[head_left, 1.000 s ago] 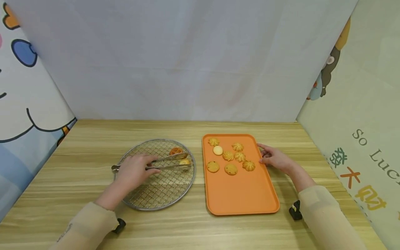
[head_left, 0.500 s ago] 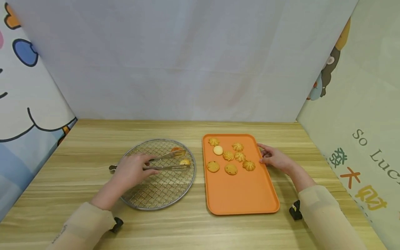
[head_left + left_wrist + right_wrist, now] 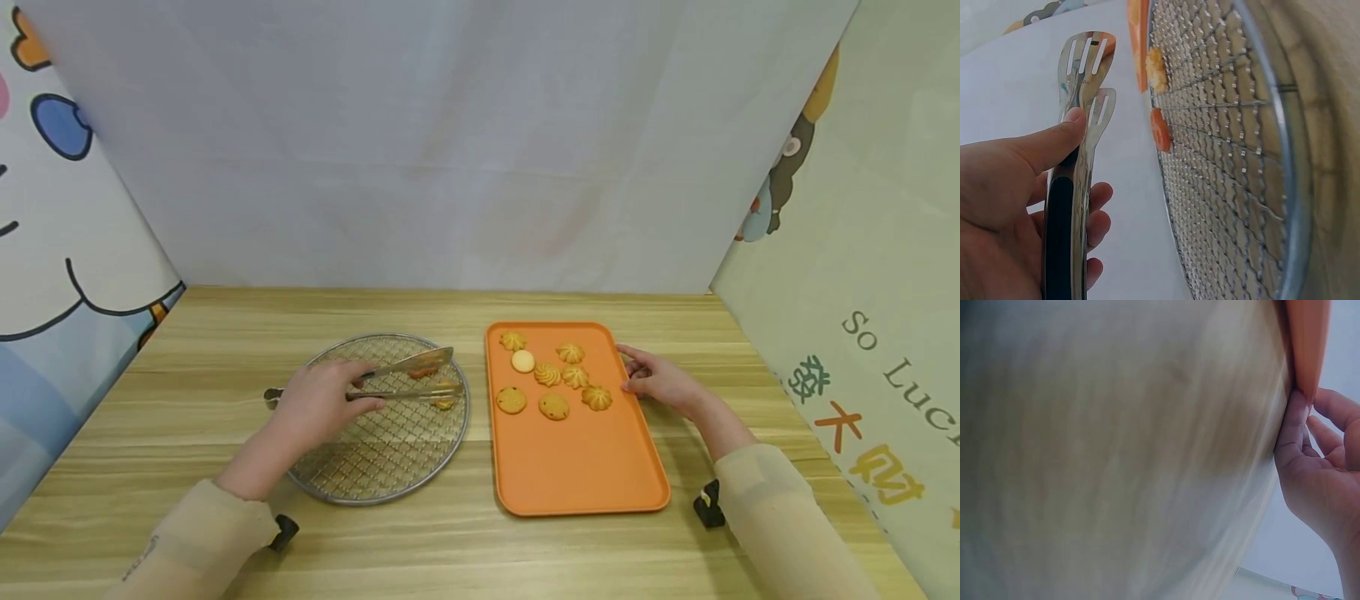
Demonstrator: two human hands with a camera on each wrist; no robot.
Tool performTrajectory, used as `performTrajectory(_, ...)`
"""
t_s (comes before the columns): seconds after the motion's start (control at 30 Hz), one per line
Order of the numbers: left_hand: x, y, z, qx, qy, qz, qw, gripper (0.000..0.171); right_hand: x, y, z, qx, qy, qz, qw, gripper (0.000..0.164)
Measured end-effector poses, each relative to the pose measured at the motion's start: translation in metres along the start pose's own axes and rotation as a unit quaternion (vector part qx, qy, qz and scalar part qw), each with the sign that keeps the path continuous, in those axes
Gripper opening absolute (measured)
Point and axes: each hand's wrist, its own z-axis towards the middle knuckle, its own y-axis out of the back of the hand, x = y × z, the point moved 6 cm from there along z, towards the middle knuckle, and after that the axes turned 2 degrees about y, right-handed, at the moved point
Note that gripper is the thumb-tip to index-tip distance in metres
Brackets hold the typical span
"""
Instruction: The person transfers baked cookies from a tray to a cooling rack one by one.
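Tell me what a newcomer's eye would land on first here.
Probably the bright orange tray on the right side of the table, with small golden cookies across its far half and the right hand at its right edge. Next comes the round wire rack to its left, where the left hand holds metal tongs over two small pieces near the rack's right side.

The tongs (image 3: 405, 395) have shifted — in the head view, their nearer arm now crosses the yellow cookie (image 3: 444, 405).
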Motion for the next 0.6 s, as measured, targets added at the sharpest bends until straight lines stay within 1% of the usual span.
performTrajectory(0.1,-0.003,0.004,0.001,-0.004,-0.001,-0.006,1.0000,0.055,0.001,0.000,0.000,0.000,0.001,-0.001,1.000,0.071)
performTrajectory(0.27,-0.010,0.010,0.004,-0.002,-0.001,0.001,1.0000,0.057,0.000,0.000,0.001,-0.001,0.000,-0.006,1.000,0.071)
performTrajectory(0.47,-0.018,0.019,0.008,-0.021,-0.014,-0.006,0.9997,0.057,-0.001,-0.001,0.001,0.000,-0.003,-0.007,1.000,0.071)
performTrajectory(0.6,-0.023,0.023,0.010,-0.027,-0.019,-0.009,0.9994,0.055,0.001,-0.001,0.000,0.003,-0.001,-0.005,1.000,0.071)
